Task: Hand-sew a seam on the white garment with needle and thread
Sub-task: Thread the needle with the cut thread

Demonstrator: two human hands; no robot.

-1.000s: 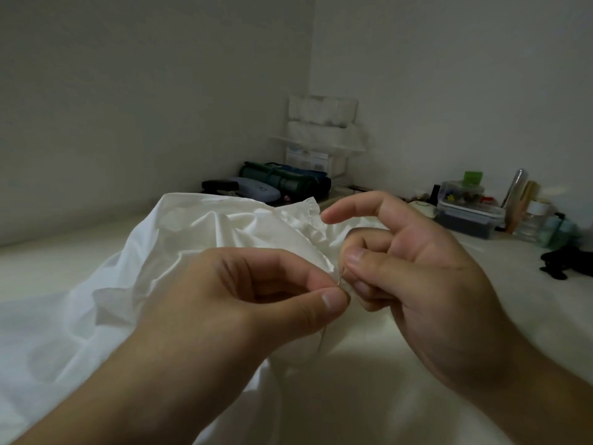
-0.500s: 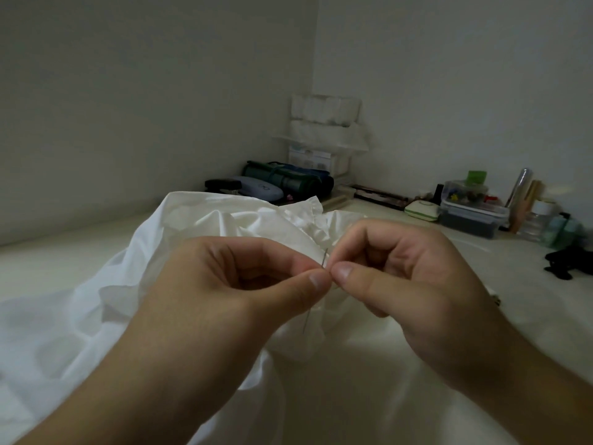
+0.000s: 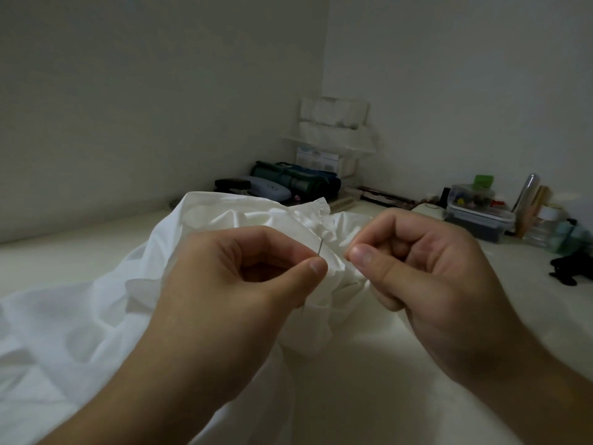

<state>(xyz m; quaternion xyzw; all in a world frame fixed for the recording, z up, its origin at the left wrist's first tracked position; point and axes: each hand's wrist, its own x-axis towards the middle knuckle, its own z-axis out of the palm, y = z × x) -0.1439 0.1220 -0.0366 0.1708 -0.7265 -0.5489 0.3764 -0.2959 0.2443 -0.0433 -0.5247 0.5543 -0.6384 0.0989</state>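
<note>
The left hand [image 3: 244, 284] pinches the needle [image 3: 320, 246] upright against the bunched white garment [image 3: 96, 300] on the desk [image 3: 401, 364]; the right hand [image 3: 417, 268] pinches shut, seemingly on thread too fine to see; stitching looks midway, with seam left.

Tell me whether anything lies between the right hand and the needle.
Nothing visible does. The needle sticks up from the left hand's pinch, and only a short gap over the white garment separates it from the right hand.
</note>
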